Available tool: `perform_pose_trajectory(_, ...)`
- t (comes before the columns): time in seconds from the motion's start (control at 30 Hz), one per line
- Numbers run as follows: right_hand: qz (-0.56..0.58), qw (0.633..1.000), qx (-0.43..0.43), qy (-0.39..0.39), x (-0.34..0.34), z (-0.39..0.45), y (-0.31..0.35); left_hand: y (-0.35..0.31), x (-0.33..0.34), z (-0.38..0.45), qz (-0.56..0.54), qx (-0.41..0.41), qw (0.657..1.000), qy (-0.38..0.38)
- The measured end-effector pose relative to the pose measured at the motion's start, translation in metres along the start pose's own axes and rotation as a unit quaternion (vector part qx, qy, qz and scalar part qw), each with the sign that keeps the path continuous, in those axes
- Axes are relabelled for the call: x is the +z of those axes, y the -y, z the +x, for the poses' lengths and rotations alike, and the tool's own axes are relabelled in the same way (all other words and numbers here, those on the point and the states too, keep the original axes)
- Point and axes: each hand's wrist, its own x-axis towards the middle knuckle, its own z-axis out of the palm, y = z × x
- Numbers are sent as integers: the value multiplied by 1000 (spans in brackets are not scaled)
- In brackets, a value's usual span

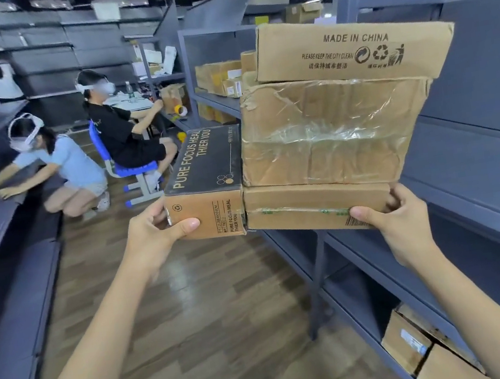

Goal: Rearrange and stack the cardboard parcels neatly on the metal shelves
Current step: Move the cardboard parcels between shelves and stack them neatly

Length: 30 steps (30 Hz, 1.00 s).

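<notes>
I carry several cardboard parcels in mid-air beside the grey metal shelves [454, 192] on the right. My left hand [155, 231] grips the near left corner of a black-topped box [207, 192] printed "PURE FOCUS". My right hand [397, 216] grips the right end of a flat taped box [312, 204] at the bottom of a stack. On it lies a crumpled tape-wrapped box [330, 133]. On top sits a box marked "MADE IN CHINA" [350, 46]. The black-topped box presses against the stack's left side.
Two people with headsets work at the left: one crouches [59, 171] at the left shelving, one sits on a blue chair [130, 170]. More parcels [220, 78] lie on a far shelf, others [425, 347] on the bottom right shelf. Wooden floor [201, 308] runs between the racks.
</notes>
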Motion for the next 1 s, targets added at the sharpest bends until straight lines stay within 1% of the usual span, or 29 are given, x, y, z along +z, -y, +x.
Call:
perform_pose_trajectory(0.17,15,999,4,36,45,41,-20,20,-24,33,12,-15,999,-35)
perform_pose_trajectory(0.37,21,997,4,72,88,115,-51,47,-29,92,17,-27,996,-80)
perform_pose_trajectory(0.6,38,995,10,93,126,214,-82,70,-17,185,30,-42,994,-97)
perform_pose_trajectory(0.73,44,994,20,99,146,254,-104,89,-14,225,32,-49,993,-104)
perform_pose_trajectory(1.0,48,994,45,90,209,320,-142,135,-37,311,45,-58,991,-109)
